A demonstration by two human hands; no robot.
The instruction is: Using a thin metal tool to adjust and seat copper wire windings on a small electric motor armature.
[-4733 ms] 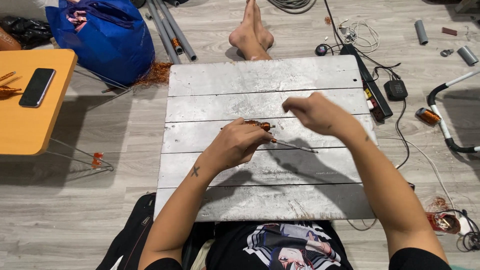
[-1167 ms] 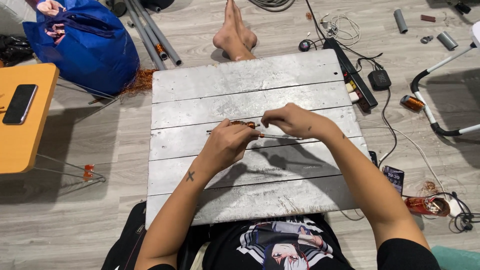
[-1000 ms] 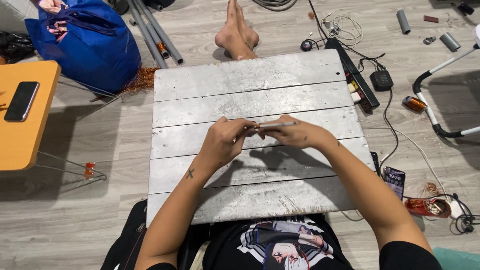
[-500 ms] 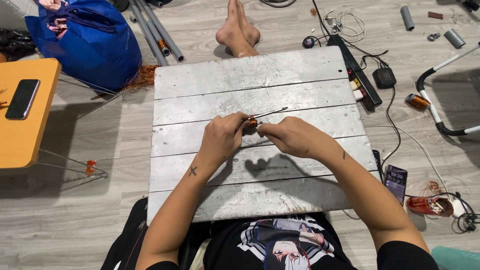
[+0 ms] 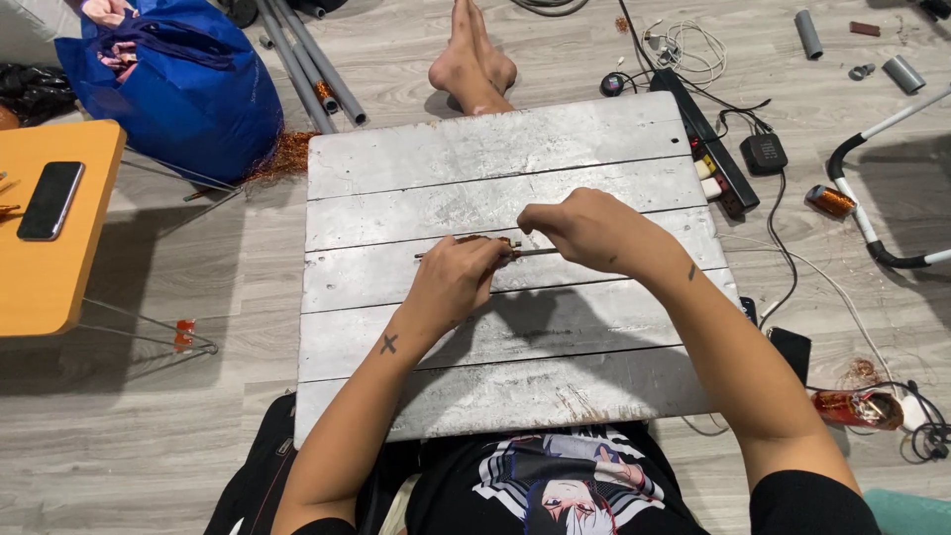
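thin rod (image 5: 451, 254) pinched in my left hand (image 5: 458, 282) and right hand (image 5: 584, 230) over the grey board (image 5: 495, 396); looks light, stiff, slippery, best gripped at the middle.

we see one screen: a dark phone (image 5: 51, 200) lying flat on the orange table (image 5: 40, 287) at the left edge, its black rectangular face blank. a second dark phone (image 5: 790, 354) lies on the floor just right of the grey board (image 5: 475, 159).

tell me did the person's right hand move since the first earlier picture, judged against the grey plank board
Yes. The right hand came left and slightly nearer along the grey plank board, closing up to the left hand.
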